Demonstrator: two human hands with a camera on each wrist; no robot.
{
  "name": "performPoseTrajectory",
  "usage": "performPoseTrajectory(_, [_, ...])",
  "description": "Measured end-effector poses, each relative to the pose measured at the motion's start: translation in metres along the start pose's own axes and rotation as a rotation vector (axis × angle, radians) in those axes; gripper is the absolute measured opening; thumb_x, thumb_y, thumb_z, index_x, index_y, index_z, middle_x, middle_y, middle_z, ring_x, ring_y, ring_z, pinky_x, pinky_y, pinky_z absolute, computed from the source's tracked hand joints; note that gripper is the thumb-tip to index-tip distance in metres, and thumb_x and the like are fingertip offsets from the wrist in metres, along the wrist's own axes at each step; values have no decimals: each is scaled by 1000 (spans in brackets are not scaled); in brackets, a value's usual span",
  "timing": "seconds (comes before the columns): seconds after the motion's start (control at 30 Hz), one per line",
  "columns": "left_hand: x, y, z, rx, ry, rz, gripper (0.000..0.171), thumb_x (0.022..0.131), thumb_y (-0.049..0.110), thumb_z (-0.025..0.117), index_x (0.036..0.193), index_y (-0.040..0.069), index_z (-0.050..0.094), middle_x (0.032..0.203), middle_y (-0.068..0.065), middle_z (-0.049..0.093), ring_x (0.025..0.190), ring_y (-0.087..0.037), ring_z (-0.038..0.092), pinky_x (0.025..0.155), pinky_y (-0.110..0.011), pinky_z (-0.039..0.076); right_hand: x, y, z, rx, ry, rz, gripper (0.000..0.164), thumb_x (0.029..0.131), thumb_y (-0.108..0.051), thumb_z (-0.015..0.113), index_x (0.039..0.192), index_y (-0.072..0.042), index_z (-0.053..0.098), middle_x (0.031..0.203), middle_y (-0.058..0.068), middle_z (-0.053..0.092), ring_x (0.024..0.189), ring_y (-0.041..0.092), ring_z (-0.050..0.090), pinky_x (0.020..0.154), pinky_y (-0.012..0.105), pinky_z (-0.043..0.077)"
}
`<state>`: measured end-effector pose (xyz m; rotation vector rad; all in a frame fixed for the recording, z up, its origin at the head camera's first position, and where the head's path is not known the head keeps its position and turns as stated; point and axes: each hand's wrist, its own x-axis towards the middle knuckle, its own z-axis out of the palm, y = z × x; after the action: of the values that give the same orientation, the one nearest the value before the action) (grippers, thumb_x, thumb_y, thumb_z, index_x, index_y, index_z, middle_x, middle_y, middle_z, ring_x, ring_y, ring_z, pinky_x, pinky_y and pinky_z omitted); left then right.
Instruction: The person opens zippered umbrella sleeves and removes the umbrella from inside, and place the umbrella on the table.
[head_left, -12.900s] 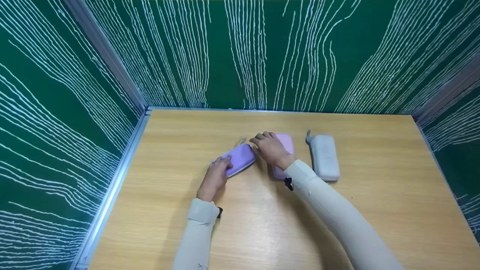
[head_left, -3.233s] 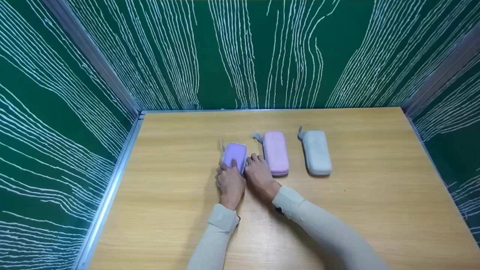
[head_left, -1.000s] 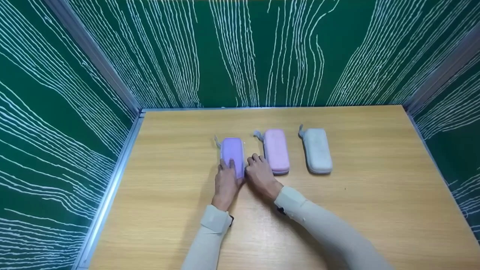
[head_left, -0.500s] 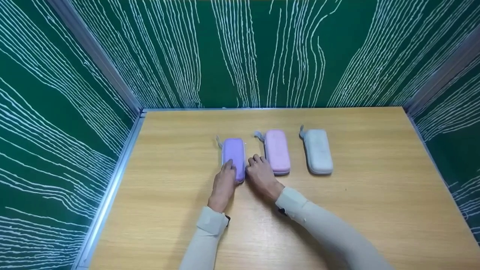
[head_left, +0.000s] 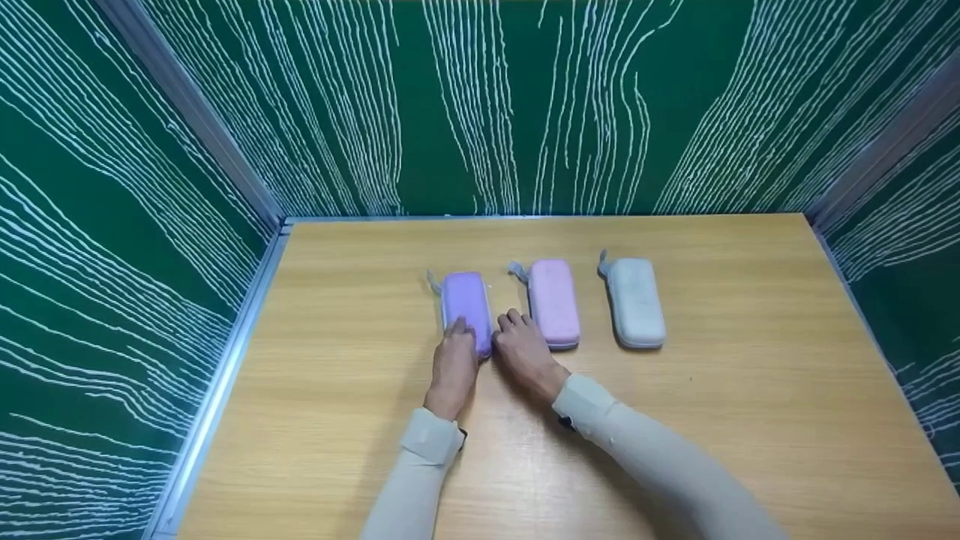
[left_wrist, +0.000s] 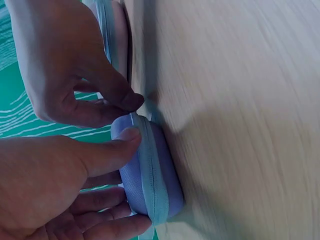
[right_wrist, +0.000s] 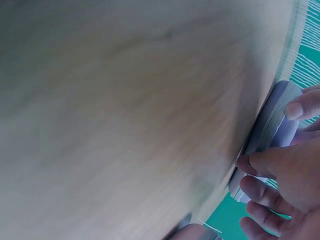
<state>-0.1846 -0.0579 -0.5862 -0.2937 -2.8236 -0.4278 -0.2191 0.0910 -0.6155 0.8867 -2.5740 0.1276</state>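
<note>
Left of the pink case (head_left: 553,304), your left hand (head_left: 454,369) is gripping the purple case (head_left: 466,298), whose long axis is running away from you; between both cases, your right hand (head_left: 523,346) is pinching its zip (left_wrist: 151,167).

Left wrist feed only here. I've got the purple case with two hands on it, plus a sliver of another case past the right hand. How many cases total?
Observer: Three, side by side. Left to right in the head view: purple case, pink case, grey case.
Operator: Can't make out a grey one. Is anyone touching it?
Observer: No. It lies at the right end of the row, apart from both the left hand and the right hand.
Operator: Anything attached at the pink one's far end?
Observer: Yes, head view shows a grey strap sticking out at its far left corner.
</note>
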Motion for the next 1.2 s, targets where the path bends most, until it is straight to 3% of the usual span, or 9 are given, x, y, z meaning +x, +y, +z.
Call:
performPoseTrajectory(0.37, [-2, 6, 5, 15, 57, -26, 27, 81, -7, 79, 108, -8, 75, 124, -21, 70, 104, -35, 71, 82, -41, 63, -2, -1, -1, -8, -8, 4, 15, 84, 7, 67, 87, -2, 79, 91, 13, 68, 90, 32, 59, 79, 42, 53])
performPoseTrajectory(0.77, [-1, 11, 7, 85, -3, -64, 34, 82, 6, 85, 112, -7, 75, 133, -21, 68, 118, -31, 66, 86, -37, 62, -6, -6, -3, -7, -25, 21, 13, 89, -1, 66, 87, -2, 79, 91, 12, 66, 90, 32, 58, 76, 42, 52])
performPoseTrajectory(1.2, [-1, 16, 11, 92, 20, -78, 39, 86, 12, 84, 117, -10, 73, 134, -26, 67, 125, -35, 64, 91, -37, 61, -11, -8, -5, 10, -7, 35, 12, 88, 0, 68, 87, -2, 79, 91, 12, 67, 89, 31, 57, 75, 42, 52])
